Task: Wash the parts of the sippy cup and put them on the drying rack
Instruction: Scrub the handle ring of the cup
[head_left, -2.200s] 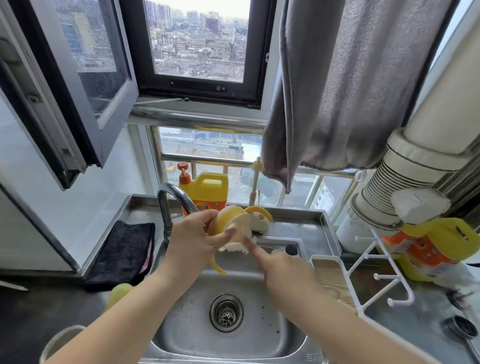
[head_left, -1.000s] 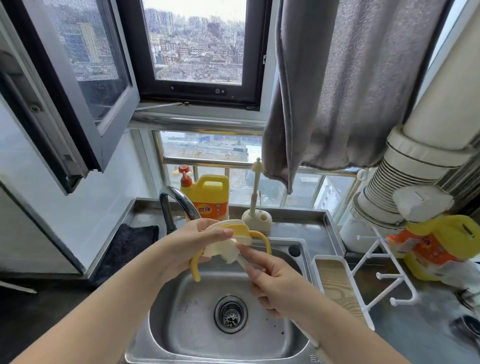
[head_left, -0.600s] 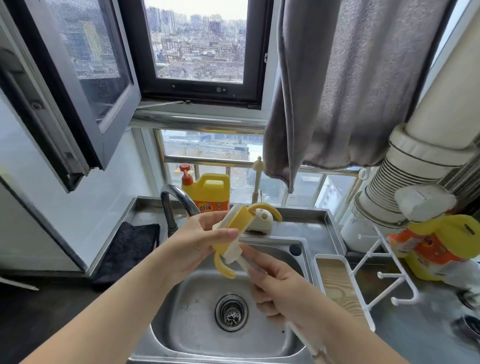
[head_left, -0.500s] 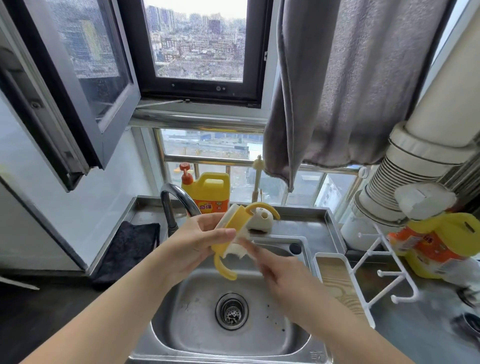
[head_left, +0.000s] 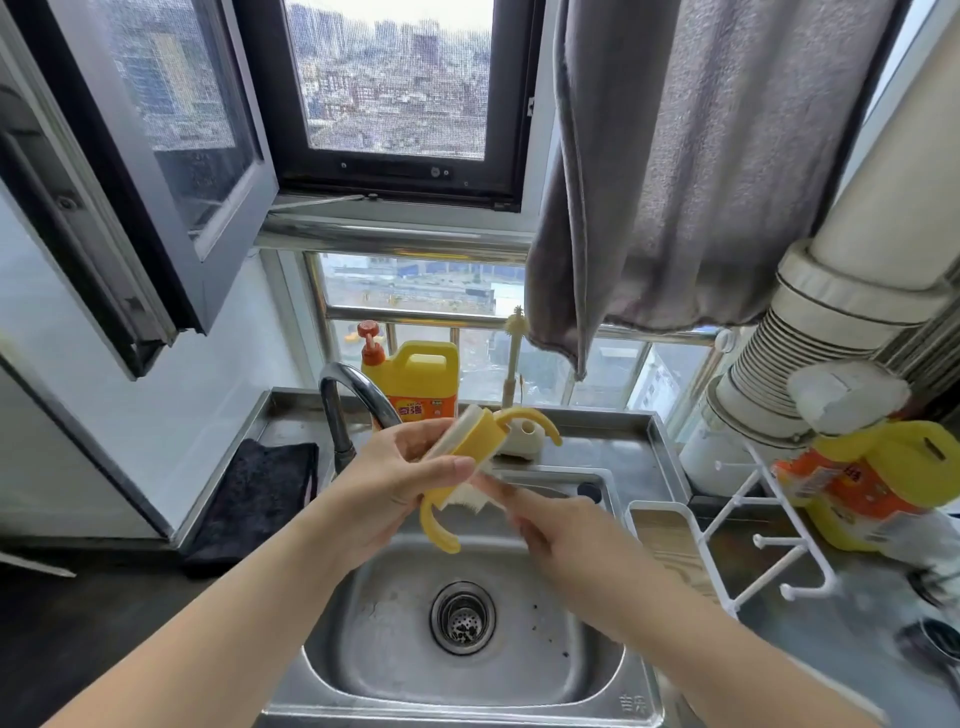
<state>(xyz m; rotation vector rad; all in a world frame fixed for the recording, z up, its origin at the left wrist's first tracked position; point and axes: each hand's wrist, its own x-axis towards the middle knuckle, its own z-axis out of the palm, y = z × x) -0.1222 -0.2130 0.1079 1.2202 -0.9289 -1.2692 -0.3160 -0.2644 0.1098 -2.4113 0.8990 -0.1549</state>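
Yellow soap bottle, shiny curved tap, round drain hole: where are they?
Yellow soap bottle (head_left: 423, 382): head view, its front face.
Shiny curved tap (head_left: 353, 387): head view, its bend.
Round drain hole (head_left: 462, 617): head view, its strainer.

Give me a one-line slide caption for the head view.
Left hand holds the yellow sippy cup lid over the sink while the right hand scrubs it with a brush.

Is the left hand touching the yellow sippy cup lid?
Touching. The head view shows the left hand gripping the yellow lid, thumb pressed on its side.
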